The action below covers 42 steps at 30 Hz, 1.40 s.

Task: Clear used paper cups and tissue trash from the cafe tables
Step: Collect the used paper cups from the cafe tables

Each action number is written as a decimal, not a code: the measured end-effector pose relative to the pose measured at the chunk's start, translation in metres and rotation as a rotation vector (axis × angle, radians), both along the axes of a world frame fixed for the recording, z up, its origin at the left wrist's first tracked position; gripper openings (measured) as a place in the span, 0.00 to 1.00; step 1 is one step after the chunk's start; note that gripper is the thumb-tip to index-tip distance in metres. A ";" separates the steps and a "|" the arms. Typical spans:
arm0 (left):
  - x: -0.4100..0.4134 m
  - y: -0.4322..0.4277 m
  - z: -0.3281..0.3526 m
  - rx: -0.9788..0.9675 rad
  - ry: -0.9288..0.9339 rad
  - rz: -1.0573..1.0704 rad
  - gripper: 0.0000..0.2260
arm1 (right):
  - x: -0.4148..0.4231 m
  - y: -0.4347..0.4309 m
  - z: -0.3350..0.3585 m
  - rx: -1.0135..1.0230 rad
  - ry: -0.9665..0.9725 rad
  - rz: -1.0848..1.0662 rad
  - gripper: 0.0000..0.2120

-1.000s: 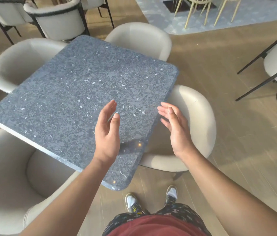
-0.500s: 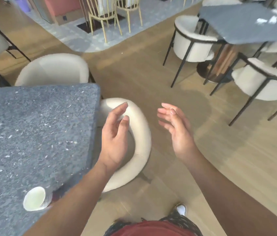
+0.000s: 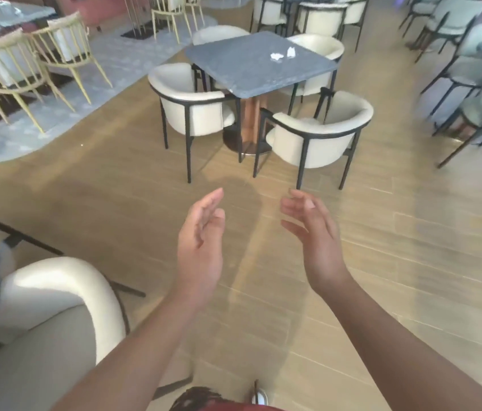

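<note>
Near-left chair (image 3: 56,292): cream seat, close beside the person, next to a grey edge at the left border.
Left hand (image 3: 201,244): released, fingers straight, palm turned inward, holding nothing.
Far tabletop (image 3: 242,75): grey, ringed by cream chairs, well apart from both hands.
Tissue trash (image 3: 277,56): two small white crumpled pieces, just beside each other on the tabletop's far right part.
Right hand (image 3: 315,241): released, empty, palm facing the left hand.
Step in hand: probably the walk across. Approaching from the tabletop's right side would put the tissue within reach. One hand could gather both pieces, leaving the other free.
</note>
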<state>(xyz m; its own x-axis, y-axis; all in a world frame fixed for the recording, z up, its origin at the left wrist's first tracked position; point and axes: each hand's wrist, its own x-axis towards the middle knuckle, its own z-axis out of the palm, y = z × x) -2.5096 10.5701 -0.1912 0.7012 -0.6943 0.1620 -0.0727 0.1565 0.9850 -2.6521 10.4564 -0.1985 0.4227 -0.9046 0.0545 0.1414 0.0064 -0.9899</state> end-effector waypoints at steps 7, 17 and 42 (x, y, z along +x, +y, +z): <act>-0.028 -0.133 -0.001 -0.012 0.026 -0.199 0.18 | -0.047 -0.106 0.003 0.008 -0.011 -0.194 0.20; -0.024 -0.348 -0.006 -0.062 -0.018 -0.396 0.19 | -0.056 -0.283 0.002 -0.016 -0.014 -0.393 0.19; -0.135 -0.870 0.004 -0.045 0.007 -0.587 0.13 | -0.169 -0.773 0.010 -0.011 -0.045 -0.590 0.18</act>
